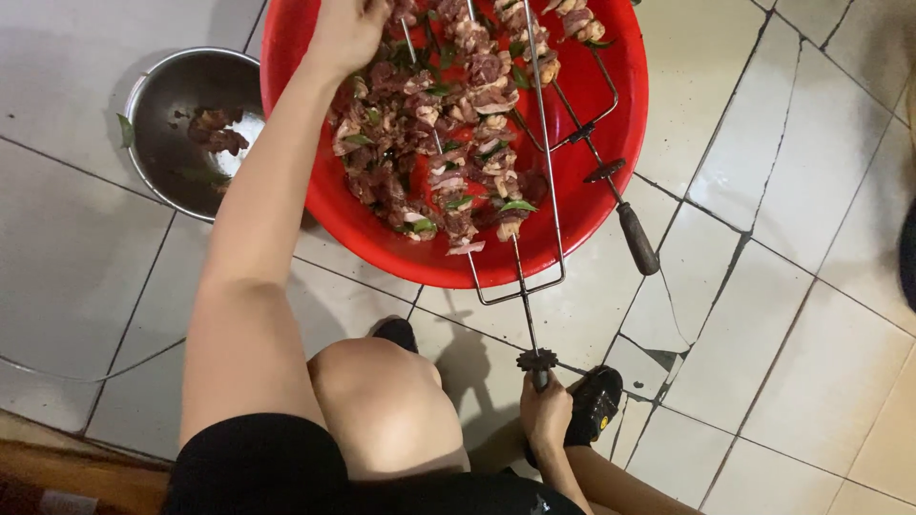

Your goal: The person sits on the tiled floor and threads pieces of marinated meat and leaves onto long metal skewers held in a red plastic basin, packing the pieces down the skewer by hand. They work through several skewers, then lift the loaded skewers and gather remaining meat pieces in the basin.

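Bare knees and black shorts fill the bottom of the head view, the person squatting over a tiled floor with cracked joints. Just past the knee, the right hand is closed in a fist around the handle of a long metal skewer, gripping right below a small toothed wheel. That skewer runs up into a big red basin, where its far part is loaded with chunks of raw meat and green leaves.

Up at the top edge, the left hand reaches into the basin with fingers curled down among the meat; whether it pinches a piece cannot be told. A second skewer with a dark handle leans over the basin's rim, beside a wire rack. A steel bowl with a few scraps sits left of the basin, touching it.

The skewer looks stiff but front-heavy when loaded; the meat is likely soft and slippery, so the handle seems the sure hold.
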